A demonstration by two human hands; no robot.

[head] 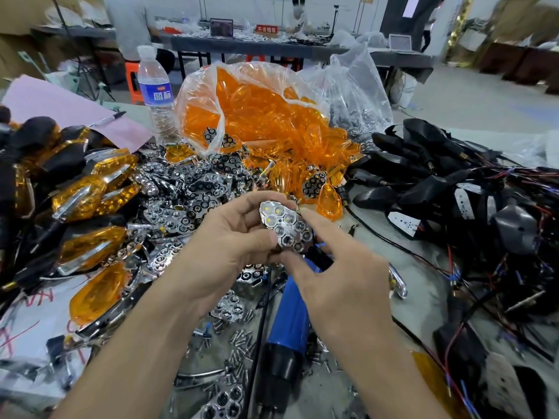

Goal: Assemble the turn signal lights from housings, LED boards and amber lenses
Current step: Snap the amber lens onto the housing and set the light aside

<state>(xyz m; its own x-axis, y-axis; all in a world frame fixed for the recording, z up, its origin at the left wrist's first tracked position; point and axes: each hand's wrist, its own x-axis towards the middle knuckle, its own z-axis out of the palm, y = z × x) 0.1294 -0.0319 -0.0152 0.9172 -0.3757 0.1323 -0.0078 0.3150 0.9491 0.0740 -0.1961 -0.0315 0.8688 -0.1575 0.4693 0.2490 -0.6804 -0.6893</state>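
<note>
- Left hand (230,237) curled round chrome reflector (287,228), held above worktop (381,240) centre.
- Right hand (335,276) pinches it: thumb below, forefinger above.
- Amber lenses (257,122) in bag (208,77), far edge.

bottle (157,86) 1 | pen (106,119) 1 | blue tool (292,316) 1 | amber-lens bag (242,86) 1
</note>
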